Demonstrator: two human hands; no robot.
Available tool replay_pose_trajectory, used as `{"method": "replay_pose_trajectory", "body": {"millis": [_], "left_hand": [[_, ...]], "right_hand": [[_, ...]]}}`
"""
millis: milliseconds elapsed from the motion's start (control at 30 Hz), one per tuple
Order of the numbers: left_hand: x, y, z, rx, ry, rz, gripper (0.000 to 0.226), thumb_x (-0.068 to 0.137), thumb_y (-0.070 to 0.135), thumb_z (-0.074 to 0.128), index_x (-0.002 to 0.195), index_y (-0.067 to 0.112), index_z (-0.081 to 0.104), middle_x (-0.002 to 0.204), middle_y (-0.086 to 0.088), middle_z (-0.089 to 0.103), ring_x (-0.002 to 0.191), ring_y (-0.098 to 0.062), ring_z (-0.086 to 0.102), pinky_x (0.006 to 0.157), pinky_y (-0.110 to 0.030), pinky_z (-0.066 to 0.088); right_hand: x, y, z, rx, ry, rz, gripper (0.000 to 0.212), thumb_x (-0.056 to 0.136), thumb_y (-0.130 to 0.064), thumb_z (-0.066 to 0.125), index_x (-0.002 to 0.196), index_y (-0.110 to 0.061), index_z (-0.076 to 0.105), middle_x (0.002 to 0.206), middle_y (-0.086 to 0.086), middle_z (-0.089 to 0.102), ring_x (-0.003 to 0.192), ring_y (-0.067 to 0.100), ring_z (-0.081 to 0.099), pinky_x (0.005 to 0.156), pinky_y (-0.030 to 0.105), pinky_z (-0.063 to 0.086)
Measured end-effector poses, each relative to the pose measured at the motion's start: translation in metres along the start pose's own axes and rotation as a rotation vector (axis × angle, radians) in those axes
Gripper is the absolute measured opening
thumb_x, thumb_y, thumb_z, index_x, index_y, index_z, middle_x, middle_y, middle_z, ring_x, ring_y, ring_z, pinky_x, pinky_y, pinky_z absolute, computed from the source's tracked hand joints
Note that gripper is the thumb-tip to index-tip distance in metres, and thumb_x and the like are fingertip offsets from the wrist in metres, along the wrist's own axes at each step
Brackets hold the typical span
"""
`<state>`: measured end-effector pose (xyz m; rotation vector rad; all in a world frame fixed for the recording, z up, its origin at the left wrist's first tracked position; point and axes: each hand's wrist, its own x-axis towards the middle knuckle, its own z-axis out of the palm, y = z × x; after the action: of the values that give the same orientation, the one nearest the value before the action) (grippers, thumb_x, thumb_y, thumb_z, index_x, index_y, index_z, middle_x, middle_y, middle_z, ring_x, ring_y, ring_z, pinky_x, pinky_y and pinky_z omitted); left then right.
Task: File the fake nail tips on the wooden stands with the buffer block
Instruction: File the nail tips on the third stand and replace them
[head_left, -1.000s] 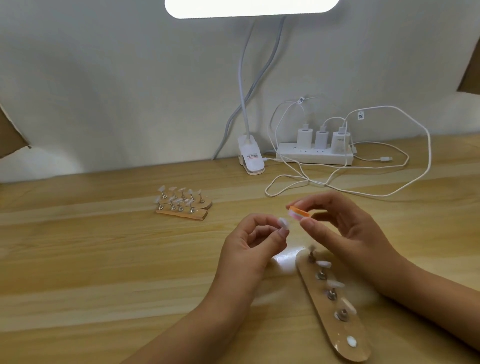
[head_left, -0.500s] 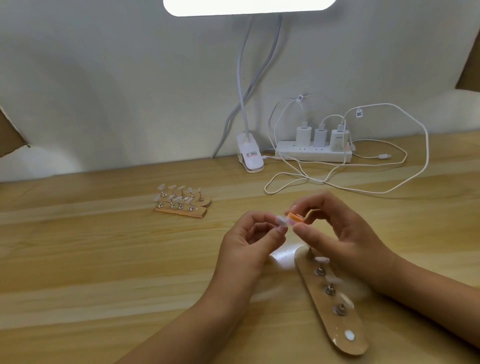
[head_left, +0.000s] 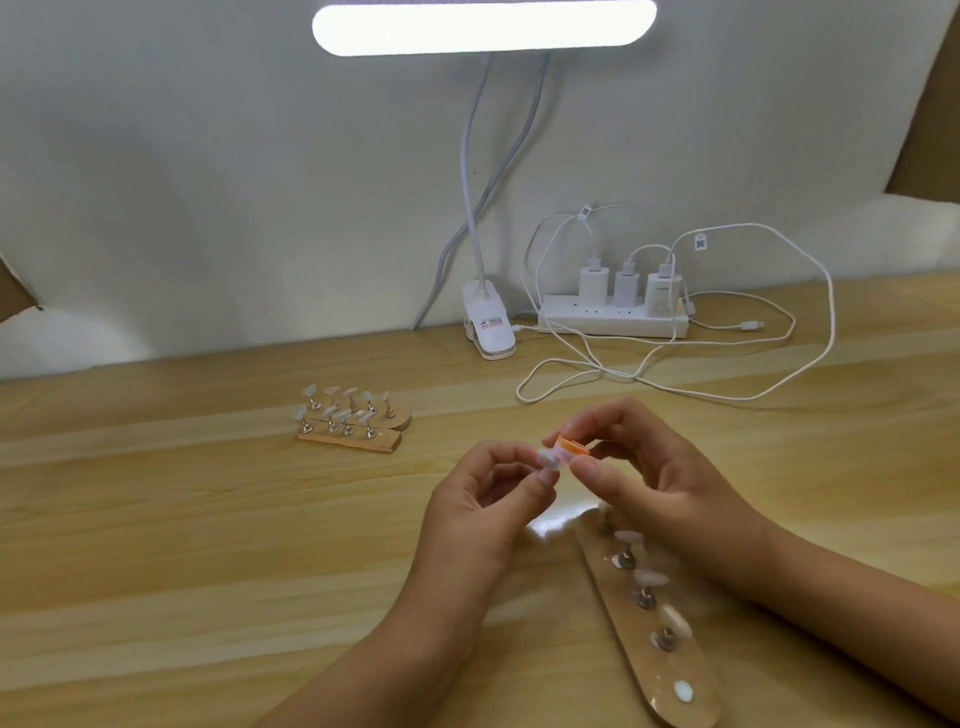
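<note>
My left hand (head_left: 480, 506) pinches a clear fake nail tip (head_left: 546, 458) between thumb and forefinger, above the table's middle. My right hand (head_left: 654, 475) pinches a small orange and white buffer block (head_left: 571, 448), whose face touches the tip. Under my right wrist lies a long wooden stand (head_left: 652, 629) with several metal holders; some carry pale nail tips. Two more wooden stands (head_left: 353, 422) with nail tips sit side by side further back on the left.
A wooden table (head_left: 182, 545) runs to a white backdrop. A clip lamp base (head_left: 488, 325) stands at the back, its lit head overhead. A white power strip (head_left: 615, 319) with three chargers and looping white cables (head_left: 727, 384) lies at the back right.
The buffer block has slid left against the nail tip, from just right of it to touching it. Both hands stay in about the same place.
</note>
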<state>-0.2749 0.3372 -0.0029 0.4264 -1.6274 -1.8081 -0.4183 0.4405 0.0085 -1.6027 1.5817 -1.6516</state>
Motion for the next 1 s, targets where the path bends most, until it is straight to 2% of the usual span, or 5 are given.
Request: {"method": "replay_pose_trajectory", "body": {"millis": [267, 367, 467, 767, 1000], "left_hand": [[0.0033, -0.0029, 0.0009, -0.018, 0.014, -0.001, 0.015, 0.069, 0.024, 0.083, 0.077, 0.019, 0.071, 0.081, -0.003, 0.07, 0.077, -0.008, 0.063, 0.071, -0.016, 0.051], [0.0052, -0.0029, 0.0012, -0.029, 0.031, -0.02, 0.016, 0.063, 0.025, 0.083, 0.073, 0.019, 0.071, 0.079, -0.004, 0.069, 0.075, -0.01, 0.063, 0.072, -0.018, 0.053], [0.0047, -0.0036, 0.0007, 0.004, 0.023, -0.028, 0.021, 0.063, 0.021, 0.089, 0.073, 0.019, 0.071, 0.079, -0.004, 0.071, 0.077, -0.009, 0.064, 0.077, -0.024, 0.052], [-0.0012, 0.0016, 0.0005, -0.026, 0.024, 0.006, 0.006, 0.074, 0.015, 0.075, 0.076, 0.018, 0.071, 0.083, -0.002, 0.071, 0.08, -0.008, 0.064, 0.075, -0.019, 0.053], [-0.0024, 0.0031, -0.0001, -0.012, 0.01, 0.008, 0.01, 0.084, 0.007, 0.072, 0.082, 0.016, 0.071, 0.083, 0.0, 0.069, 0.08, -0.008, 0.063, 0.077, -0.02, 0.053]], "right_hand": [[0.0001, 0.0009, -0.0006, -0.034, 0.029, 0.094, 0.008, 0.092, -0.035, 0.065, 0.1, -0.034, 0.064, 0.108, -0.007, 0.069, 0.103, 0.014, 0.064, 0.082, 0.024, 0.053], [-0.0006, -0.0011, -0.0025, -0.058, 0.05, -0.01, 0.01, 0.092, -0.033, 0.063, 0.102, -0.03, 0.064, 0.108, -0.002, 0.069, 0.105, 0.015, 0.064, 0.088, 0.021, 0.047], [-0.0005, 0.0022, -0.0006, -0.062, 0.011, 0.05, 0.012, 0.089, -0.036, 0.064, 0.1, -0.032, 0.065, 0.105, -0.005, 0.068, 0.102, 0.012, 0.063, 0.086, 0.026, 0.049], [-0.0022, 0.0025, 0.001, -0.026, 0.037, -0.004, 0.025, 0.089, -0.034, 0.067, 0.113, -0.036, 0.061, 0.111, -0.003, 0.07, 0.104, 0.014, 0.065, 0.087, 0.026, 0.051], [-0.0016, 0.0025, 0.0007, -0.107, 0.065, -0.019, 0.015, 0.088, -0.037, 0.068, 0.102, -0.032, 0.066, 0.109, -0.003, 0.069, 0.102, 0.014, 0.064, 0.086, 0.02, 0.049]]}}
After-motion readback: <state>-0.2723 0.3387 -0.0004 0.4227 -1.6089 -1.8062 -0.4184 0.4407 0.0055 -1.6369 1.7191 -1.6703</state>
